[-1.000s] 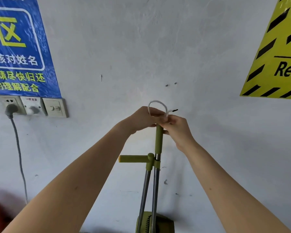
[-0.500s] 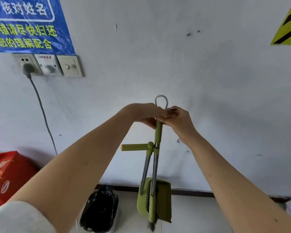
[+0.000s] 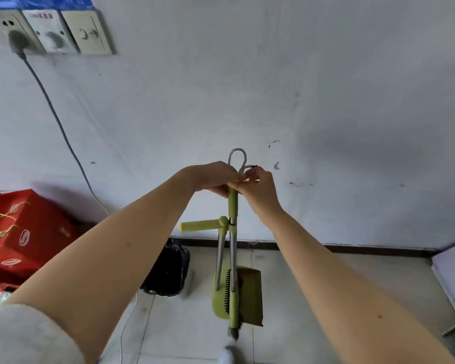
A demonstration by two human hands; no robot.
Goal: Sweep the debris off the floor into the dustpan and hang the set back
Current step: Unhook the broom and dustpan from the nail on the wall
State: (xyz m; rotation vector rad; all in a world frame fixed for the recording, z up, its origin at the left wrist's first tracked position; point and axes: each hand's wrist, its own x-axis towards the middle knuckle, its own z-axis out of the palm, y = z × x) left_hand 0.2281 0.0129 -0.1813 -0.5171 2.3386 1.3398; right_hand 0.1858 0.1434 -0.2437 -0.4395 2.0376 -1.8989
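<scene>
Dropping lower since the earlier frames, the view is now taking in the floor (image 3: 313, 285) and skirting, while the blue sign has slipped almost out of the top edge and the yellow sign is gone; both hands are keeping their grip at the top of the set.

The broom and dustpan set (image 3: 233, 258) is hanging upright in front of the wall (image 3: 326, 88), clear of the floor. The left hand (image 3: 216, 177) is closing around the top of its green handle, fingers curled tight on it. The right hand (image 3: 260, 191) is pinching the base of the white cord loop (image 3: 237, 156), which is standing up just above the handle; whether the loop is catching on any hook I cannot tell. Below the hands, a green side grip (image 3: 200, 225) is sticking out to the left of the handle, and two metal rods are running down to the green dustpan (image 3: 221, 298), with the brush head lying against it and bristles poking out beneath.

Left of the dustpan a black bag (image 3: 168, 271) is sitting on the floor against the wall. Further left of the set, red boxes (image 3: 24, 232) are stacking up. High up and left of the set, wall sockets (image 3: 47, 30) are showing, a grey cable (image 3: 58, 122) trailing down from one.
</scene>
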